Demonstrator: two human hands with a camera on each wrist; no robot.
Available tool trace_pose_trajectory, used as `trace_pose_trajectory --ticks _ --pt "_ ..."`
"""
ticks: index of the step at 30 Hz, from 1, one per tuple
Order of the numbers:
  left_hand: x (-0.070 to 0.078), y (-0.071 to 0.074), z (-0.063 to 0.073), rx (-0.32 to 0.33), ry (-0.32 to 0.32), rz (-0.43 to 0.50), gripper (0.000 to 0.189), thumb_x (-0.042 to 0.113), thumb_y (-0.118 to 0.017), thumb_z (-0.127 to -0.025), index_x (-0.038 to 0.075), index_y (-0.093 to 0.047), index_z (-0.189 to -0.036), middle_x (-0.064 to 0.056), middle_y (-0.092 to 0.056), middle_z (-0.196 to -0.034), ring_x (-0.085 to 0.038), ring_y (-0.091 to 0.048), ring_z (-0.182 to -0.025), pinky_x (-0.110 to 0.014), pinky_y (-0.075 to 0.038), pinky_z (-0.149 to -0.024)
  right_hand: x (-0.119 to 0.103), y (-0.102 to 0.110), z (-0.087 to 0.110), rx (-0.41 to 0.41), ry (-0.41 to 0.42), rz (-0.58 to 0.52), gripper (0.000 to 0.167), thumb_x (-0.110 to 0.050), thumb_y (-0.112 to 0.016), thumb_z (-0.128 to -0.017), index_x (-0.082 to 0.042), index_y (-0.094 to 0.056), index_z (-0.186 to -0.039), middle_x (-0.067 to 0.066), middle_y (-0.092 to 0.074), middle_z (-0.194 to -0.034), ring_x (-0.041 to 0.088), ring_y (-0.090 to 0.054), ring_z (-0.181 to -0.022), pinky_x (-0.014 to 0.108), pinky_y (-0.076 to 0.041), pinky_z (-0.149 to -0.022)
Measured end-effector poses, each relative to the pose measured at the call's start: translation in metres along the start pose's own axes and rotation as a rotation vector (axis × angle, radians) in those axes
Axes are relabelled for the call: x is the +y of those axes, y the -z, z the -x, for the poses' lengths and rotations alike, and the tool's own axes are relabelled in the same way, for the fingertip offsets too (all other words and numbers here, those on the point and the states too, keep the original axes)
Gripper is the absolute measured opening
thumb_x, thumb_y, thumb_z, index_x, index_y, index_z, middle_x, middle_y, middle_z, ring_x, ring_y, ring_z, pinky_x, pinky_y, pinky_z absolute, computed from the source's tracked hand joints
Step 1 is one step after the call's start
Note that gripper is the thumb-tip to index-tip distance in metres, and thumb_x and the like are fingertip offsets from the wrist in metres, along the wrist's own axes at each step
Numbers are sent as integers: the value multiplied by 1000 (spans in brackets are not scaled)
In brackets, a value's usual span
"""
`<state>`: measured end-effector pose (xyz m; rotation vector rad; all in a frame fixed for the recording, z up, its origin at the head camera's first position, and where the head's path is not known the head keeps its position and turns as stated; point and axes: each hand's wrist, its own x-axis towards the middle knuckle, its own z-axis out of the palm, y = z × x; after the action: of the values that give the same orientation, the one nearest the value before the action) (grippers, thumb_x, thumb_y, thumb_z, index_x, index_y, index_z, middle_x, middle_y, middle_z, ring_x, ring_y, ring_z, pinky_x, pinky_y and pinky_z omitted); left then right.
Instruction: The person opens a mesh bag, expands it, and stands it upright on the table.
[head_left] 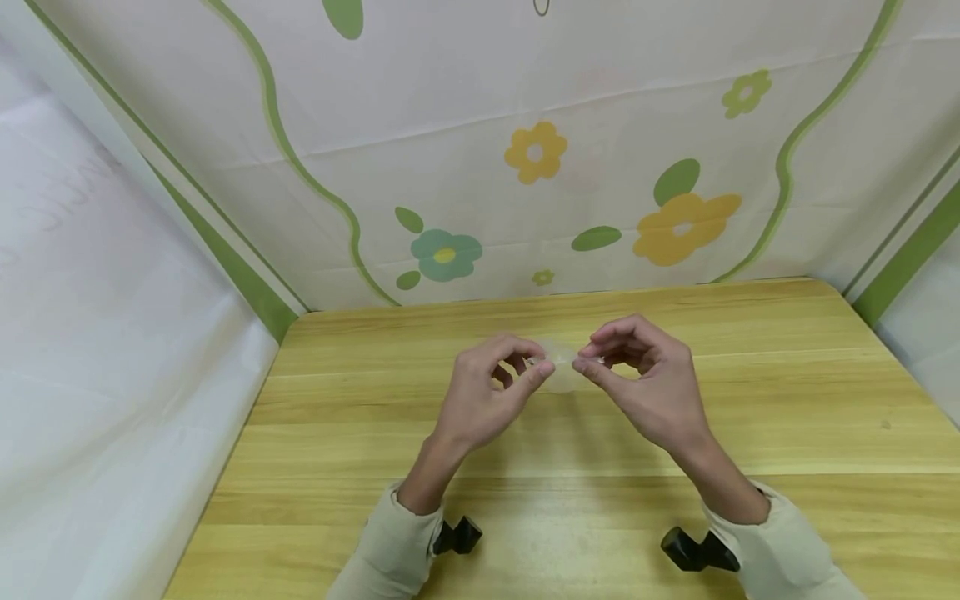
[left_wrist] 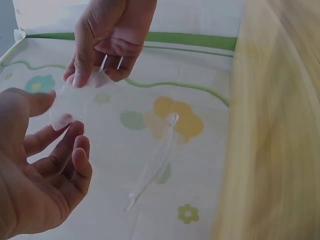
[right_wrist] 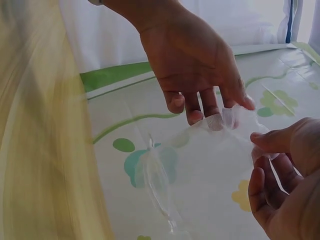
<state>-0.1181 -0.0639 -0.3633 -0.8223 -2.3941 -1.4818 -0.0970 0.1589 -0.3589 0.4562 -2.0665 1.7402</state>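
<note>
A small sheer white mesh pouch (head_left: 560, 377) is stretched between the two hands, above the wooden table. My left hand (head_left: 486, 392) pinches one side of its upper edge between thumb and fingers. Opposite it, my right hand (head_left: 654, 385) pinches the other side, with its remaining fingers curled loosely. Fine netting shows along the pouch's edge (right_wrist: 215, 121) in the right wrist view. Below the hands a clear, narrow folded part (left_wrist: 154, 167) hangs down in the left wrist view. The pouch is see-through, so its outline is faint against the background.
The wood-grain table (head_left: 360, 450) lies under both hands. A white cloth wall (head_left: 465, 183) with printed flowers and green lines stands along its back edge, with white sheeting (head_left: 120, 275) at the left. Black mounts (head_left: 461, 535) sit at both wrists, beside pale sleeves (head_left: 397, 542).
</note>
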Motion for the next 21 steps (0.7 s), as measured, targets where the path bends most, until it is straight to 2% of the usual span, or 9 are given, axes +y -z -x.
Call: trace_pose_trajectory --ticks 4,8,11,16,21 --pt "1 0 0 -2 33 56 10 15 -76 -102 8 -79 -108 -5 -79 -103 -11 -69 -85 -28 -63 -72 1 0 0 -44 -14 28 27 10 -84 -86 -1 -72 -107 3 -77 -96 10 -73 -86 19 -60 -81" --pt "1 0 0 11 29 64 6 13 -76 -101 7 -78 -104 -6 -79 -97 -12 -69 -81 -29 -63 -71 0 3 0 -142 -62 168 28 -6 -84 -93 -10 -73 -118 2 -79 -107 6 -73 -94 17 -59 -85" --pt "1 -1 0 26 20 43 5 12 -78 -99 7 -77 -100 -6 -78 -93 -10 -68 -79 -28 -62 -67 -1 5 1 -192 -94 266 23 -18 -81 -99 -18 -75 -121 -2 -81 -109 7 -75 -95 19 -58 -79" --pt "0 -3 1 43 -11 9 9 11 -81 -97 8 -73 -93 -5 -74 -85 -8 -63 -74 -23 -58 -63 -3 3 3 -167 -99 285 14 -21 -78 -101 -19 -77 -116 -4 -83 -98 11 -77 -89 25 -54 -66" --pt "1 -5 1 45 -35 -14 17 8 -80 -96 9 -67 -85 -3 -66 -76 -7 -56 -67 -20 -53 -59 -1 -3 6 -93 -44 274 14 -12 -82 -96 -14 -77 -110 -3 -82 -91 4 -74 -83 19 -58 -71"
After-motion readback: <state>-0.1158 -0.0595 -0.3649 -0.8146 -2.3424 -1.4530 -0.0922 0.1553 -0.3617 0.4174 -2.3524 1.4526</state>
